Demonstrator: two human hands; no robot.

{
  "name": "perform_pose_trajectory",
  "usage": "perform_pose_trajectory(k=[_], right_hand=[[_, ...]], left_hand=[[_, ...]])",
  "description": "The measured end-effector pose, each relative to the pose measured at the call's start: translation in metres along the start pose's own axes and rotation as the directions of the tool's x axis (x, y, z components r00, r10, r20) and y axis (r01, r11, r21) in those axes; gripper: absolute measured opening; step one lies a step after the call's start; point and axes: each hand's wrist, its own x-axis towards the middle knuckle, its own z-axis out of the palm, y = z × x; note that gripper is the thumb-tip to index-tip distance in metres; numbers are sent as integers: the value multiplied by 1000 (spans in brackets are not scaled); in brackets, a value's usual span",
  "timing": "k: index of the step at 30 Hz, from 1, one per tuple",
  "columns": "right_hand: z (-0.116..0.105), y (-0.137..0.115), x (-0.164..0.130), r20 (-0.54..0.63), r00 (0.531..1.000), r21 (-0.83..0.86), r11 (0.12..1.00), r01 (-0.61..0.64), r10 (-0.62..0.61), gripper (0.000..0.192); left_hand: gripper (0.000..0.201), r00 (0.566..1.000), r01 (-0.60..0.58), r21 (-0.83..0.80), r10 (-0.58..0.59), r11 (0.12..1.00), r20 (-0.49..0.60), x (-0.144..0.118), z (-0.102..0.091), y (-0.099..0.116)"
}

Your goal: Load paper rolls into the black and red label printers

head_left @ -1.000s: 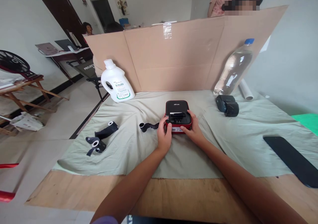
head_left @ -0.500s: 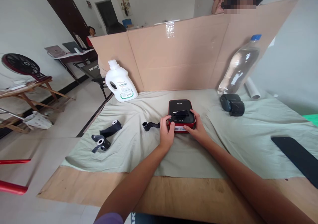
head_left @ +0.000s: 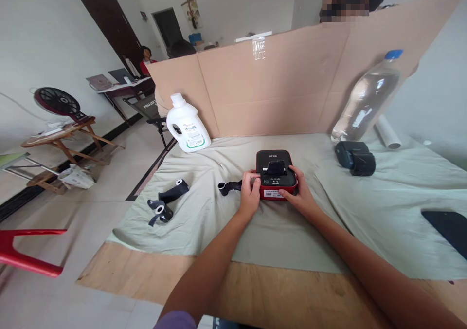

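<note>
A small black-and-red label printer (head_left: 276, 191) rests on the cloth in front of me. Out of the slot in its top pokes a short black strip (head_left: 276, 167). My left hand (head_left: 250, 192) closes on the printer's left side, thumb near the front corner. On the opposite side, my right hand (head_left: 299, 192) grips the right edge, its thumb against the front face by a white label. Just left of my left hand lies a partly unrolled black roll (head_left: 228, 188). Farther left are two more loose black rolls, one (head_left: 173, 191) behind the other (head_left: 166, 213).
A white detergent jug (head_left: 189, 127) stands at the back left before a cardboard screen (head_left: 273, 85). A large water bottle (head_left: 368, 100), a black device (head_left: 355, 158) and a white tube (head_left: 387, 132) are at the right. A black phone-like slab (head_left: 447, 229) lies nearer. A person is behind the screen.
The black strip stands higher out of the printer's slot. Both hands stay on the printer. My view has turned slightly left, so everything appears shifted to the right.
</note>
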Motion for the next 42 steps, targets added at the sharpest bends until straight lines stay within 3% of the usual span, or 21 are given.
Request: perform_pose_trajectory(k=[6,16,23,33,42], right_hand=[[1,1,0,-4,1000,6,1000,5,-5,87],[0,3,-2,12,1000,-16,1000,15,-15,96],[2,7,-4,4,999,-24,999,-46,46,104],[1,0,-3,44,999,98,995,-32,28,90],[-26,-14,12,79,992,-95,990,106,-99,60]], left_hand=[[15,1000,12,16,-12,1000,2,-1,0,-2],[26,988,-152,60,153,987,-18,-8,-4,9],[26,993,-118,85,120,989,-9,-11,-6,13],[25,998,-67,50,68,996,-4,-10,-5,8],[28,997,-74,53,75,996,-13,-10,-5,6]])
